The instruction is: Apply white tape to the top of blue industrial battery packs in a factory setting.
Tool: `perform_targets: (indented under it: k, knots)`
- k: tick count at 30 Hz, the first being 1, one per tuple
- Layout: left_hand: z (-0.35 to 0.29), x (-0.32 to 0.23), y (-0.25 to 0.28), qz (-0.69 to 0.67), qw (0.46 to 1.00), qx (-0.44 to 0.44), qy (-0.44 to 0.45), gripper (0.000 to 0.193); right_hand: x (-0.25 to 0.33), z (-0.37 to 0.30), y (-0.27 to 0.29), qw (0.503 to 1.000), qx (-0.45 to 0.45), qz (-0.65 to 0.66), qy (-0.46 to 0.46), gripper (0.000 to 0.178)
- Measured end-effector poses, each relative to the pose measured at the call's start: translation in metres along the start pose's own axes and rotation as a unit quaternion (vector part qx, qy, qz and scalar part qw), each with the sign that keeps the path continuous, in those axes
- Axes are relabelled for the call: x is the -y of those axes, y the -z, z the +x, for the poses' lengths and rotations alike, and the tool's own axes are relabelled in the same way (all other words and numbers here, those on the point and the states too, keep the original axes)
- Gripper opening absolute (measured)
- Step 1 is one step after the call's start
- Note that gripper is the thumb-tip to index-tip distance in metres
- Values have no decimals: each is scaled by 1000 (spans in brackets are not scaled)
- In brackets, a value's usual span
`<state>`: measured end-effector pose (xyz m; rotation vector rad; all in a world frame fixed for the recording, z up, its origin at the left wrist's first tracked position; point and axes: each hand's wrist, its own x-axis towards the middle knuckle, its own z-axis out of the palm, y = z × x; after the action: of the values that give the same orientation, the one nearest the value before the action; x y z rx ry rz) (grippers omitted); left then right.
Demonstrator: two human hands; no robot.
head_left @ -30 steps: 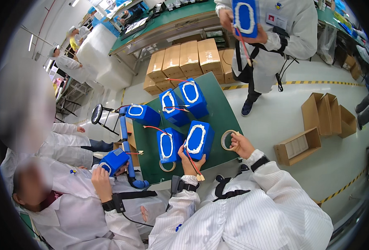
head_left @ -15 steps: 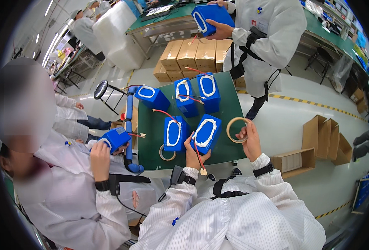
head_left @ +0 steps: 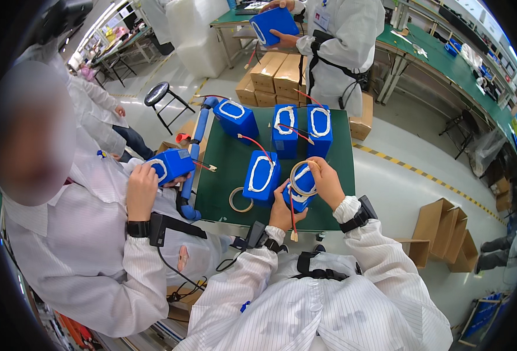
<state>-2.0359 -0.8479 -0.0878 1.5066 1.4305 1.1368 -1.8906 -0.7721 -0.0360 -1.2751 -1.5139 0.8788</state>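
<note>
My left hand grips a blue block-shaped battery pack at the near edge of the green table. A red and dark wire lead with a pale connector hangs down its front. In my right hand is a roll of tan tape, held over the top of that pack and partly covering its white oval bead. Left of it stands another blue pack, with a white oval bead and a red lead. A second tape roll lies flat beside that one.
More blue packs stand toward the table's far side. Along its left edge runs a blue padded rail. At left a co-worker's hand works on a pack; another person across holds one. A black stool and cartons stand beyond.
My right hand has brought the tape roll leftward from beside the pack to over its top. The whole view has shifted a little; my left hand still grips the pack.
</note>
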Motion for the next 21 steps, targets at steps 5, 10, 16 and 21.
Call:
perform_targets:
  k: [5, 10, 16, 21]
  knots:
    - [0, -1, 1, -4, 1000, -3, -9, 93, 11, 6, 3, 995, -84, -46, -13, 28]
    - [1, 0, -1, 1, 1000, 0, -19, 91, 17, -1, 2, 996, 9, -84, 31, 24]
    - [1, 6, -2, 8, 1000, 3, -28, 91, 20, -6, 5, 996, 33, -85, 19, 24]
    - [1, 4, -4, -4, 1000, -3, -15, 92, 18, 0, 11, 994, -37, -95, 36, 23]
